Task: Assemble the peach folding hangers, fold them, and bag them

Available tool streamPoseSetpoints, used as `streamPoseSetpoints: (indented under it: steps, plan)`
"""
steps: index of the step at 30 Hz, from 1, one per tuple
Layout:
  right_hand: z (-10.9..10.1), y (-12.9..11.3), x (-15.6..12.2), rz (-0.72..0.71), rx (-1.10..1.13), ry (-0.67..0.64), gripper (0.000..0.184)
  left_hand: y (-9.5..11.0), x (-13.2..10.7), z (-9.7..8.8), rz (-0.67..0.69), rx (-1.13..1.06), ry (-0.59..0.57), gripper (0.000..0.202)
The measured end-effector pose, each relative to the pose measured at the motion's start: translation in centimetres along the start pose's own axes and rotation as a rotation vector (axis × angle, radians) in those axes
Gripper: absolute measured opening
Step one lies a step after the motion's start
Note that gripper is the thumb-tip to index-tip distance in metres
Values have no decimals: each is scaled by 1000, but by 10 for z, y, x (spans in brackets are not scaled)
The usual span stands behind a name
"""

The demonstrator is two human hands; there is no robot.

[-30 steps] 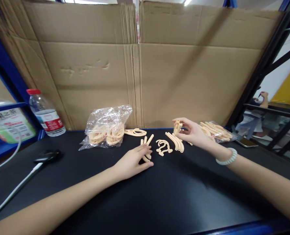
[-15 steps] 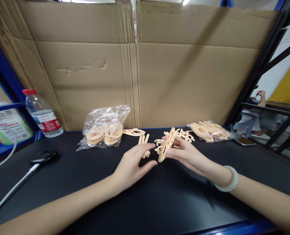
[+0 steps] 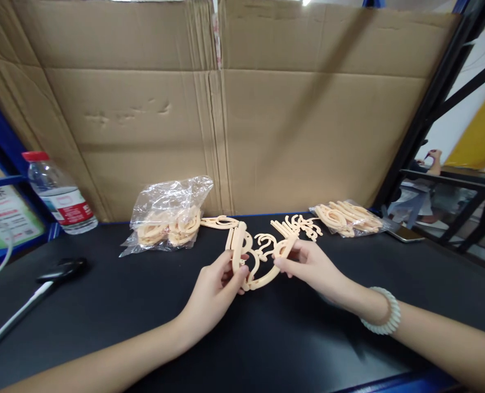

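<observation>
Between my hands, above the black table, is a beige plastic folding hanger (image 3: pixel 265 280), partly unfolded into a V shape. My left hand (image 3: pixel 211 289) pinches its left arm between thumb and fingers. The right arm of the hanger is gripped by my right hand (image 3: pixel 316 270), which has a pale coiled band on its wrist. Behind the hanger lie loose beige hooks (image 3: pixel 303 225) and short bars, some partly hidden by it. A folded beige hanger piece (image 3: pixel 221 222) rests at the table's back edge.
A clear bag (image 3: pixel 168 191) of beige hanger parts stands back left, another bag (image 3: pixel 348 218) back right beside a phone (image 3: pixel 406 233). At left are a water bottle (image 3: pixel 74 210) and a black device (image 3: pixel 64 270) with a white cable. Cardboard (image 3: pixel 307 120) walls the back.
The folded hanger held in my right hand has been opened out. My left hand, empty before, has closed on its left arm. The view has shifted slightly.
</observation>
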State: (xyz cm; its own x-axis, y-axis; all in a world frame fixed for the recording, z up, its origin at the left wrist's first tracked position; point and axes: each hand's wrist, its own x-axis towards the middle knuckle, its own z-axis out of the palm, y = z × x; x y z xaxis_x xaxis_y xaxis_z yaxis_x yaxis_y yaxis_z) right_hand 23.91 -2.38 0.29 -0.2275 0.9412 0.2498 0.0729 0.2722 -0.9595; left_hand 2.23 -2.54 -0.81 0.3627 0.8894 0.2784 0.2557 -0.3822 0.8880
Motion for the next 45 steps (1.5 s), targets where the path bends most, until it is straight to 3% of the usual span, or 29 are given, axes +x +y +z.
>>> streamPoseSetpoints:
  steps: [7,12,16,23,29,36,40,45]
  plan:
    - [-12,-1,3,97,135,21,21,1,0,-1,9,-5,43,24]
    - [-22,-3,7,59,230,126,26,6,-1,-4,6,39,29,28]
    - [-22,2,8,82,238,121,29,9,-2,-5,77,86,2,27]
    - [-3,9,-2,126,343,28,30,9,-2,-7,208,142,-259,22]
    - [-1,10,-4,35,374,-11,24,10,-1,-9,71,-43,-466,31]
    - [-9,12,1,-84,142,-93,15,2,5,-12,-42,-349,-535,35]
    - [-11,12,0,-225,-60,-96,9,1,7,-10,-134,-309,-449,44]
    - [-6,6,-5,-447,-284,-129,9,0,7,-5,-184,-225,-424,32]
